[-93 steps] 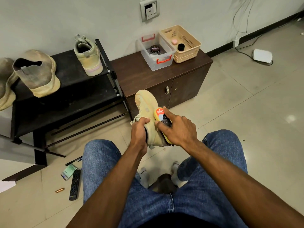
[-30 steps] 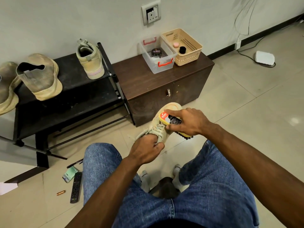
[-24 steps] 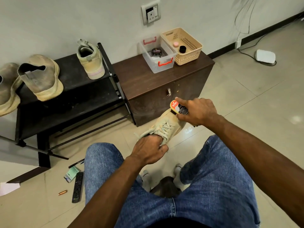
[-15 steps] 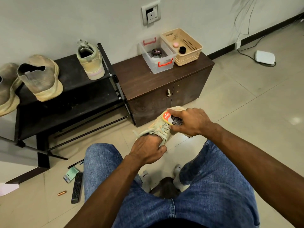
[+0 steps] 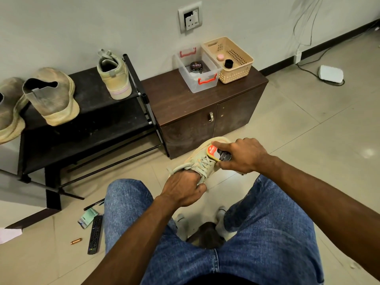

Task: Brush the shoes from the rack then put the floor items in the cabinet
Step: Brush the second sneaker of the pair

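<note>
My left hand [image 5: 184, 187] grips a beige laced sneaker [image 5: 202, 162] at its heel opening, toe pointing away toward the cabinet. My right hand [image 5: 241, 156] holds a yellow shoe brush with a red label [image 5: 216, 153] pressed on the sneaker's toe side. On the black shoe rack [image 5: 92, 128] stand the matching sneaker [image 5: 114, 76] and two dusty slip-on shoes [image 5: 52, 95]. On the floor at lower left lie a black remote [image 5: 95, 234], a green packet [image 5: 87, 218], a pen [image 5: 93, 204] and a small copper-coloured item [image 5: 76, 241].
A dark wooden cabinet [image 5: 205, 103] with shut doors stands right of the rack. It carries a clear plastic box [image 5: 197, 68] holding a polish tin, and a beige basket [image 5: 228, 58]. A white device [image 5: 331, 74] with a cable lies by the wall.
The sneaker has been turned from sole-up to laces-up. The brush went out to the toe and came back along the upper; it now sits near the toe again.
</note>
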